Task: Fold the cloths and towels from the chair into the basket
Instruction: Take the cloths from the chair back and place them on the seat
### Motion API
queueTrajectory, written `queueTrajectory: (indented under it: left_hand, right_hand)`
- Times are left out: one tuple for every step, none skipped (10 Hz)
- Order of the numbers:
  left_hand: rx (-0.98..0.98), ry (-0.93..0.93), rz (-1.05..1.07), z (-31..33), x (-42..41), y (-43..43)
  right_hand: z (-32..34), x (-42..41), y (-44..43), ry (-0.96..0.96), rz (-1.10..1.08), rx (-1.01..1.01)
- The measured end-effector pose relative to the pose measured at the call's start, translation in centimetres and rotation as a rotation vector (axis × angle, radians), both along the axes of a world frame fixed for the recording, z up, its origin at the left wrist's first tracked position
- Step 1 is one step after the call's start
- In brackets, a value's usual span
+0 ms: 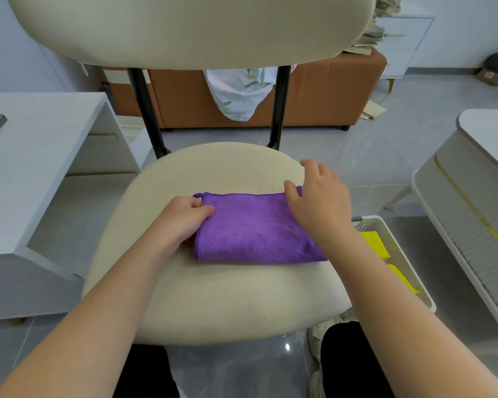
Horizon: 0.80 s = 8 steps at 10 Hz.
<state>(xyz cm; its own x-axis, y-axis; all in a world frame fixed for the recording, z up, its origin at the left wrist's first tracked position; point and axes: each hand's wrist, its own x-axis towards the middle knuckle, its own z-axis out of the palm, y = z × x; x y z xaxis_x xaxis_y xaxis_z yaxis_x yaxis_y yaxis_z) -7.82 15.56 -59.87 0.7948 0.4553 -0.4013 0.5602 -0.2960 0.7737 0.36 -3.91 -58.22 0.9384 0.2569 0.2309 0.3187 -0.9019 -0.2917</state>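
Note:
A purple cloth [250, 228], folded into a rectangle, lies on the cream seat of the chair [213, 288]. My left hand [184, 216] grips the cloth's left edge, thumb on top and fingers tucked underneath. My right hand [316, 196] lies flat on the cloth's right end with its fingers straight, reaching past the far right corner. A white perforated basket [397, 254] stands on the floor just right of the seat, with folded yellow cloths [377, 245] inside it.
The chair's backrest [190, 27] rises ahead. A white desk [41, 168] stands to the left and a white table [477, 196] to the right. An orange bench [314, 96] with a leaf-print cloth sits behind. Grey tiled floor lies below.

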Motion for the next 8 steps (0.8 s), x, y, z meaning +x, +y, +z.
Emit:
queueTrajectory:
  left_hand:
    - [0.074,-0.022,0.004,-0.2,0.1,-0.1]
    - [-0.093,-0.006,0.049,0.3,-0.1,-0.4]
    - [-0.444,0.08,0.032,1.9,-1.6,-0.6]
    - [-0.502,0.148,-0.15,2.5,-2.9,-0.4]
    - [-0.338,0.17,-0.206,2.2,-3.4,-0.5]
    - [-0.196,0.113,-0.244,1.9,-3.7,-0.6]
    - [-0.297,0.013,-0.295,2.1,-4.0,-0.8]
    - [-0.275,0.033,-0.352,2.1,-4.2,-1.0]
  right_hand:
    - [-0.4,-1.0,1.0,0.024,0.327,-0.02]
    - [-2.3,-1.6,1.9,0.314,0.465,-0.204]
    - [-3.3,-1.4,1.8,0.37,0.466,-0.291]
    - [-3.4,-1.3,1.9,0.345,0.461,-0.304]
    - [-3.5,-1.5,2.0,0.331,0.456,-0.314]
    - [-3.6,-1.5,2.0,0.327,0.452,-0.318]
    - [-3.6,-1.5,2.0,0.326,0.448,-0.325]
    - [-3.6,-1.5,2.1,0.33,0.448,-0.316]
